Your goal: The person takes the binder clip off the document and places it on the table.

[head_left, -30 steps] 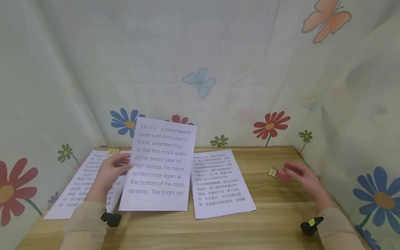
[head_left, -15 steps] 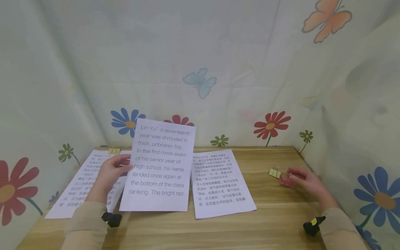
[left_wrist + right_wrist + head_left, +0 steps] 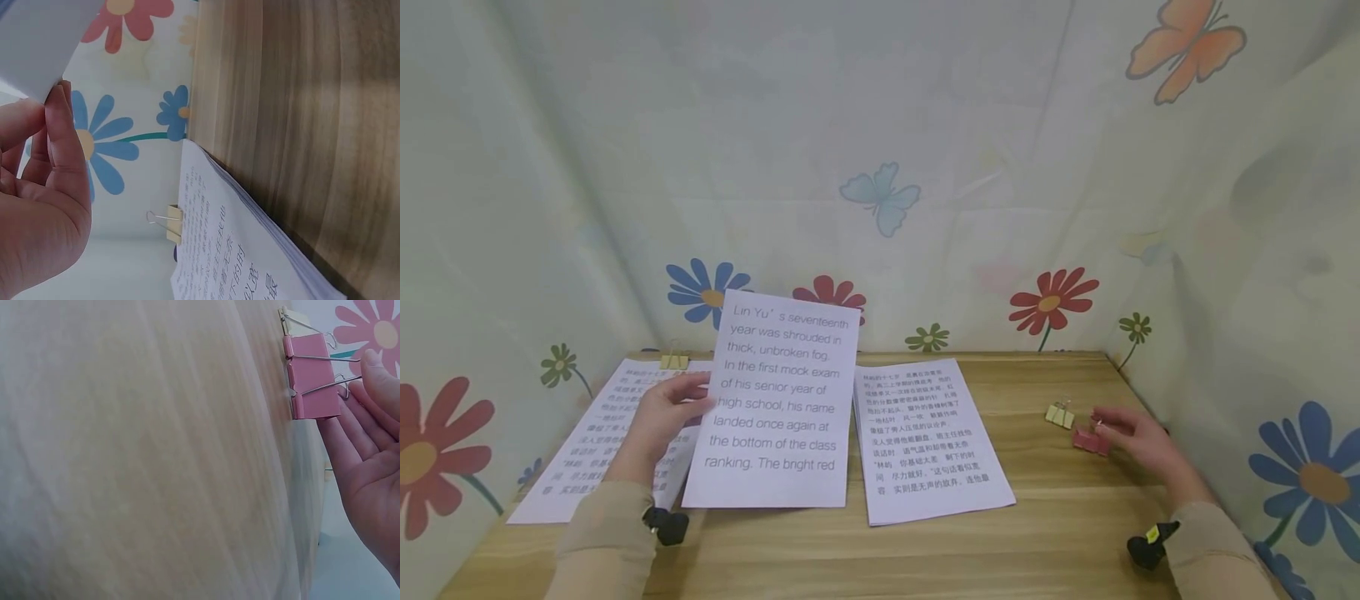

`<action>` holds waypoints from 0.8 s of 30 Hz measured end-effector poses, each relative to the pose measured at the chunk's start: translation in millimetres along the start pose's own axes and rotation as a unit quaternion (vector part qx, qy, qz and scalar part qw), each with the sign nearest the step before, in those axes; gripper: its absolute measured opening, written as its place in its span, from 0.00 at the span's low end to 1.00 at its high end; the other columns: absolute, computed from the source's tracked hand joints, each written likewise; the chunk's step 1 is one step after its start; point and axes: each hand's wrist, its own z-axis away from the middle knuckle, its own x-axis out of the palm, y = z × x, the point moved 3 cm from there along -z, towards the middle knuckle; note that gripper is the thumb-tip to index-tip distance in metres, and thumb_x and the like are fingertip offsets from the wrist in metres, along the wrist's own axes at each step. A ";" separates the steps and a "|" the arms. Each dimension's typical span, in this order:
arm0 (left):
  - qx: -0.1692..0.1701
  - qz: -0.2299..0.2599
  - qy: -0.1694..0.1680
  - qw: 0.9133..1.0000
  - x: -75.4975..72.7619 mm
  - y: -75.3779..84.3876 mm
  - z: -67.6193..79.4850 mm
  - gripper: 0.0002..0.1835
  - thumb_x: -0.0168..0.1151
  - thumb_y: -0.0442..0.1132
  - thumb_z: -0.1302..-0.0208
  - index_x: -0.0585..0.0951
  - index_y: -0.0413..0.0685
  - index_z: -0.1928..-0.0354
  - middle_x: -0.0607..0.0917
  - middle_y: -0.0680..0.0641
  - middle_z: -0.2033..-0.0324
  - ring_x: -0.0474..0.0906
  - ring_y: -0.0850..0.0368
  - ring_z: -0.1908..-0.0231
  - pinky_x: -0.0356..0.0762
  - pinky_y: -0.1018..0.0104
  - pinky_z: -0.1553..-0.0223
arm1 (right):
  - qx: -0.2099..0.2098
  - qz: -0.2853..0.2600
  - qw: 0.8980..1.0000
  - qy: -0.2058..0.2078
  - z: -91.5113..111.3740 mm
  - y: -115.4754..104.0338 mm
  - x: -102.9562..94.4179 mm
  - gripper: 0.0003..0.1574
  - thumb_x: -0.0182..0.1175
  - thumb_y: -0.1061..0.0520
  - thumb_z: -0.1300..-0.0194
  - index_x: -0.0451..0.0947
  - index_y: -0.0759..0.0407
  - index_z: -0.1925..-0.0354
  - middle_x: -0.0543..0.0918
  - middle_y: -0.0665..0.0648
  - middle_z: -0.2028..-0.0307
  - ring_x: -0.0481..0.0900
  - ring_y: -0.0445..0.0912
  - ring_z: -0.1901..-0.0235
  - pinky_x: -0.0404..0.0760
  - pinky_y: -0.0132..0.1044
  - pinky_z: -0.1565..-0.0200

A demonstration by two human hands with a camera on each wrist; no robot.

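Observation:
My left hand [image 3: 666, 421] pinches the left edge of a printed paper [image 3: 775, 400] between thumb and fingers and holds it tilted up above the table, its large English text facing the head camera. In the left wrist view that same paper [image 3: 47, 44] shows at the top left, gripped at its edge. On the right, my right hand [image 3: 1138, 437] holds a pink binder clip [image 3: 312, 378] low at the tabletop, thumb at the end of one wire handle and fingers behind. Right beside it lies a pale yellow binder clip [image 3: 1059, 414].
A stack of Chinese-printed sheets [image 3: 928, 442] lies in the middle of the wooden table [image 3: 1037, 550]. Another stack [image 3: 561, 475] at the left bears a yellow binder clip [image 3: 674, 361] on its far edge. A flowered cloth [image 3: 970, 208] hangs behind and at both sides.
The right hand has moved slightly right and toward me with the pink clip, away from the yellow one. The paper in the left hand has tipped down and left a little.

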 end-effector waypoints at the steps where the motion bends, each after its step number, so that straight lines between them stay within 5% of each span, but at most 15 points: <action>1: -0.001 0.001 -0.001 1.000 -0.5 -1.2 -0.4 0.30 0.64 0.43 0.32 0.70 0.44 0.30 0.75 0.37 0.42 0.74 0.41 0.43 0.77 0.54 0.45 | 0.001 -0.001 1.000 0.000 0.1 0.6 0.6 0.33 0.58 0.53 0.27 0.67 0.78 0.37 0.76 0.75 0.43 0.75 0.65 0.45 0.80 0.36 0.52; 8: 0.007 0.002 0.001 1.000 -2.5 -7.7 -3.8 0.29 0.64 0.38 0.32 0.70 0.41 0.31 0.75 0.34 0.43 0.74 0.40 0.44 0.81 0.63 0.51 | 0.006 -0.004 1.000 0.000 -0.9 4.9 2.1 0.34 0.57 0.52 0.26 0.66 0.78 0.36 0.75 0.75 0.42 0.74 0.64 0.43 0.79 0.34 0.51; 13: 0.001 0.000 0.004 1.000 -2.5 -11.0 -6.0 0.29 0.64 0.38 0.33 0.71 0.41 0.32 0.76 0.35 0.43 0.74 0.40 0.44 0.81 0.67 0.54 | -0.004 0.010 1.000 0.009 0.5 5.6 1.8 0.32 0.56 0.53 0.26 0.66 0.78 0.36 0.73 0.76 0.41 0.72 0.67 0.42 0.77 0.49 0.46; 17: -0.003 -0.003 0.006 1.000 -3.4 -13.8 -7.2 0.29 0.64 0.38 0.33 0.71 0.42 0.32 0.76 0.35 0.43 0.74 0.40 0.44 0.80 0.62 0.51 | 0.004 0.010 1.000 0.019 2.3 7.4 0.9 0.35 0.55 0.51 0.25 0.64 0.77 0.34 0.70 0.77 0.39 0.70 0.69 0.40 0.71 0.61 0.43; 24: -0.016 -0.012 0.005 1.000 -6.3 -16.1 -8.1 0.30 0.64 0.40 0.32 0.70 0.43 0.30 0.75 0.35 0.41 0.74 0.38 0.43 0.73 0.47 0.41 | 0.022 -0.025 0.998 0.056 6.7 7.5 -0.3 0.37 0.51 0.47 0.23 0.61 0.74 0.32 0.67 0.77 0.36 0.66 0.69 0.38 0.66 0.64 0.41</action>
